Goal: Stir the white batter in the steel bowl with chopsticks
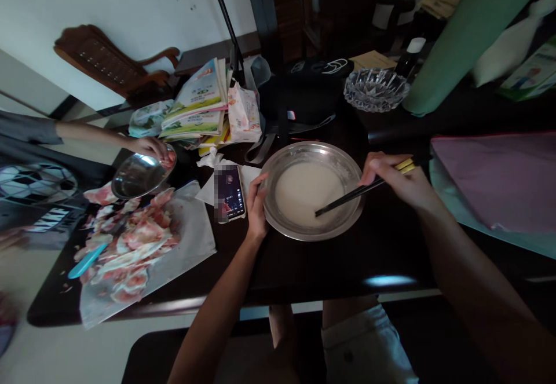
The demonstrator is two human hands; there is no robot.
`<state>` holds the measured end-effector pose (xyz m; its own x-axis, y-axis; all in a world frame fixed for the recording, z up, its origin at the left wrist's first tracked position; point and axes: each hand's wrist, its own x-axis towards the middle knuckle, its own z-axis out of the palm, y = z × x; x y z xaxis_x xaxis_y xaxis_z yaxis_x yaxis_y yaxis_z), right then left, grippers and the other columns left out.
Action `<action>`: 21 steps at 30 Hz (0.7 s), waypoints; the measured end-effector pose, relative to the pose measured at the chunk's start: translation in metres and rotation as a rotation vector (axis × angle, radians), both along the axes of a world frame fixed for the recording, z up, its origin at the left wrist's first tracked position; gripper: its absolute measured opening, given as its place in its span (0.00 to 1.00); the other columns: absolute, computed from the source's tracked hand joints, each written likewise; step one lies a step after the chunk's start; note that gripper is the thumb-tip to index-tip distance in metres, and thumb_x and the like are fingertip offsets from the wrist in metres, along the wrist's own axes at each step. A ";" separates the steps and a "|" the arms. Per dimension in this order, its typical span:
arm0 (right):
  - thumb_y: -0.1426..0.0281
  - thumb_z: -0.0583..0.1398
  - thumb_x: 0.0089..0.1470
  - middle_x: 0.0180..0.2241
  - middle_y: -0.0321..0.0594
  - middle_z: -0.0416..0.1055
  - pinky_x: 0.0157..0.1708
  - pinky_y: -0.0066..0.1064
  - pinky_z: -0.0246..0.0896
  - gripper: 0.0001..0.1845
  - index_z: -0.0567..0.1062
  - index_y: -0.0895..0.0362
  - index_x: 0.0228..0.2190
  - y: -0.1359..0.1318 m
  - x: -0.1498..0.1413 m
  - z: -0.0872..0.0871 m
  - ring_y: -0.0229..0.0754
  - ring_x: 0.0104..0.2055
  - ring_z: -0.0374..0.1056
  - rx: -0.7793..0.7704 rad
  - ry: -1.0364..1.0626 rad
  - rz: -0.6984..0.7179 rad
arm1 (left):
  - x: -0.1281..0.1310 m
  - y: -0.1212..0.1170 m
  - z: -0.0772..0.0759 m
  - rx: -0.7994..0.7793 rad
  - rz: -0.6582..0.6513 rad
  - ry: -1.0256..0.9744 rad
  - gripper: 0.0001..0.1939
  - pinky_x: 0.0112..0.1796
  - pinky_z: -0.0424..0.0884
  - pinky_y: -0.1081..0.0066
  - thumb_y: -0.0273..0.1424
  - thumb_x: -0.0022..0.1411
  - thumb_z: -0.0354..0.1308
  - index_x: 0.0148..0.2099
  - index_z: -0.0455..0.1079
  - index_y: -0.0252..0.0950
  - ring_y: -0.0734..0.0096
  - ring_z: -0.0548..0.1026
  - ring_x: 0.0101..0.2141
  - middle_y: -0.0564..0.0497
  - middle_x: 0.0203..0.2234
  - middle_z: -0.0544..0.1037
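A wide metal bowl (pixel 278 230) stands on the dark table, with a pale, milky liquid (pixel 302 184) in it. My left hand (pixel 257 207) grips the bowl's left rim. In my right hand (pixel 397 178) is a pair of dark chopsticks (pixel 351 196) with gold bands near the top. Their tips dip into the liquid right of its middle, and they slant across the bowl's right rim. Some of my right fingers are close to that rim; whether they touch it I cannot tell.
A lit phone (pixel 231 193) lies left of the bowl. Further left, raw meat pieces (pixel 143 233) and a blue-handled knife (pixel 89 259) lie on and around a plastic sheet (pixel 193 222). Another person's hand (pixel 152 149) reaches into a smaller metal bowl (pixel 130 178). A glass dish (pixel 376 91) stands behind.
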<state>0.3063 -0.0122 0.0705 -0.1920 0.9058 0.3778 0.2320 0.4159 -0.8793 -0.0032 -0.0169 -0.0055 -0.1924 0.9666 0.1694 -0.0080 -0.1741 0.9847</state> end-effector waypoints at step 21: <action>0.52 0.59 0.64 0.21 0.38 0.73 0.37 0.42 0.59 0.26 0.76 0.50 0.18 0.002 0.017 0.001 0.45 0.28 0.68 0.070 0.078 -0.313 | 0.001 0.000 0.000 0.039 -0.006 0.024 0.19 0.54 0.70 0.59 0.45 0.64 0.57 0.52 0.75 0.41 0.56 0.75 0.51 0.47 0.50 0.78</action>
